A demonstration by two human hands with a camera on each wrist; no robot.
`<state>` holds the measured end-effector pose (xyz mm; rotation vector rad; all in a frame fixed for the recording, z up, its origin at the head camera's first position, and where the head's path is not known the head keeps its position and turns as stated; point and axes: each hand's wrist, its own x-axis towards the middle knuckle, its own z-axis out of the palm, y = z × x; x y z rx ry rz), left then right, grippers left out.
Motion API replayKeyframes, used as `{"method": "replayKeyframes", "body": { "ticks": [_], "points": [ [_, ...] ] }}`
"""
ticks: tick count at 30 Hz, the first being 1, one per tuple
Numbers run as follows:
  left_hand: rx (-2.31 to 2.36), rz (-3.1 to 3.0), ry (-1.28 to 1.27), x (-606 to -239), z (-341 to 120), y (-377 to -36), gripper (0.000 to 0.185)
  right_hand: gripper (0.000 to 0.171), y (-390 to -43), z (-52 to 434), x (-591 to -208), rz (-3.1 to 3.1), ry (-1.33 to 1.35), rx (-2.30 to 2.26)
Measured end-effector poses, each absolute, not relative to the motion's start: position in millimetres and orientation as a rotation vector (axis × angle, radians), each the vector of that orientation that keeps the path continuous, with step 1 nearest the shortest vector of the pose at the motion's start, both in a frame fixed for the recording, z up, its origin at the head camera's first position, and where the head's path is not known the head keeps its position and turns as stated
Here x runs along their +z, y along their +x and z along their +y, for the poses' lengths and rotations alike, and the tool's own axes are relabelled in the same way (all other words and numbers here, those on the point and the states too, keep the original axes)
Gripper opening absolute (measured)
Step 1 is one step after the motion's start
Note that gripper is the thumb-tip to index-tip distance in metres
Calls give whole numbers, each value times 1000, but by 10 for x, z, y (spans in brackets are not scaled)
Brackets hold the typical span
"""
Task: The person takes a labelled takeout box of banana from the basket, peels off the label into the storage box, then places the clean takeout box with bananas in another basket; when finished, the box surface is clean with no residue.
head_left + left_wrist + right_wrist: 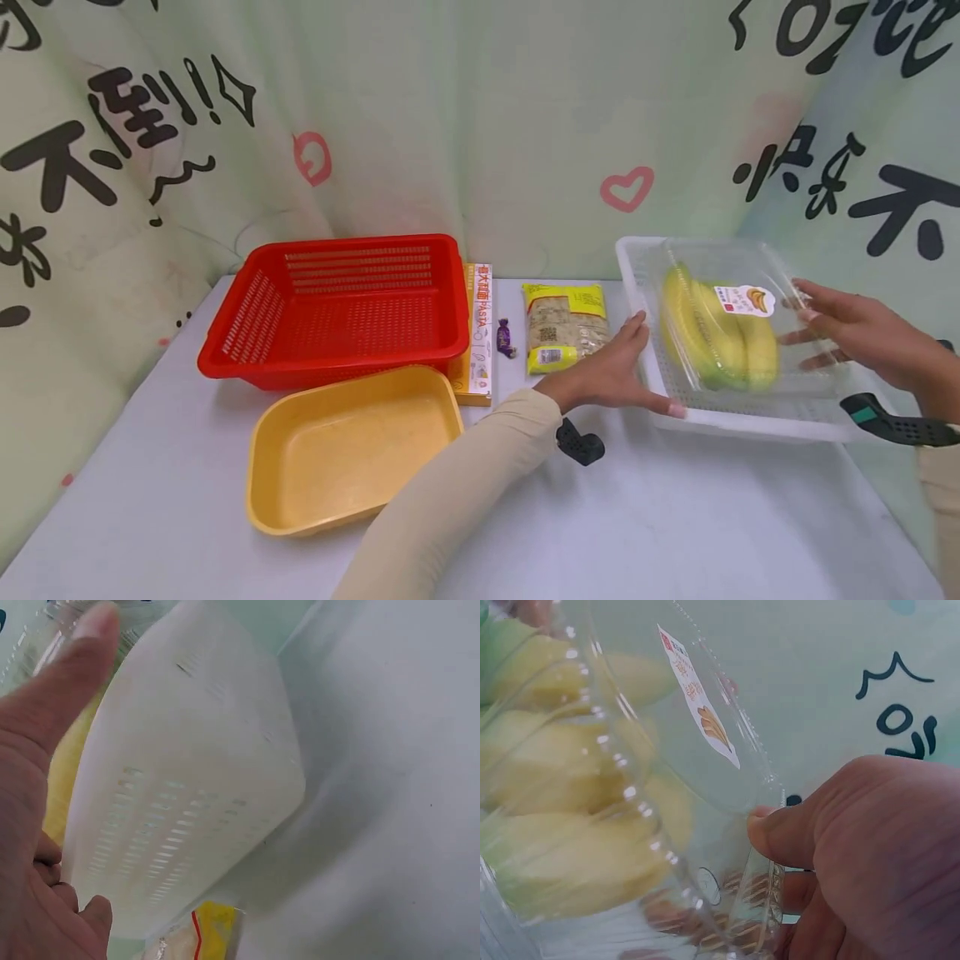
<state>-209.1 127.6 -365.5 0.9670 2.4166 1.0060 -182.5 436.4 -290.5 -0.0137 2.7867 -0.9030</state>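
A clear plastic box of yellow bananas [716,333] with a banana sticker sits tilted in a white slotted basket [750,423] on the right of the table. My right hand [808,329] grips the box's right edge; in the right wrist view the thumb [795,832] presses the clear rim of the banana box [592,795] with fingers under it. My left hand [633,367] lies with straight fingers against the basket's left wall. The left wrist view shows the thumb [56,697] beside the basket wall [195,787].
A red slotted basket [337,308] stands at the back left, with a yellow tub [352,450] in front of it. Between the baskets lie a pasta box [480,333], a purple candy [505,337] and a yellow noodle packet [564,327]. A printed curtain surrounds the table.
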Motion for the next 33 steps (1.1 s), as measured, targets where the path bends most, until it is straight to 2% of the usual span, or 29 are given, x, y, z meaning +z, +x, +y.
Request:
{"method": "replayKeyframes", "body": {
  "ticks": [4, 10, 17, 27, 33],
  "points": [
    [1102, 2403, 957, -3631, 1258, -2118, 113, 69, -1795, 4311, -2844, 2809, -39, -900],
    [1481, 2382, 851, -3563, 1093, -2202, 105, 64, -1791, 4194, -2801, 2830, -116, -909],
    [1609, 2421, 737, -3358, 804, -2263, 114, 63, -1768, 4013, -2700, 2835, -179, -892],
    [1522, 2497, 937, -3002, 409, -2432, 113, 57, -1765, 3746, -2572, 2874, -391, -868],
    [1418, 2477, 1020, -2908, 238, -2437, 110, 57, -1780, 3584, -2527, 2844, -470, -831]
  ]
}}
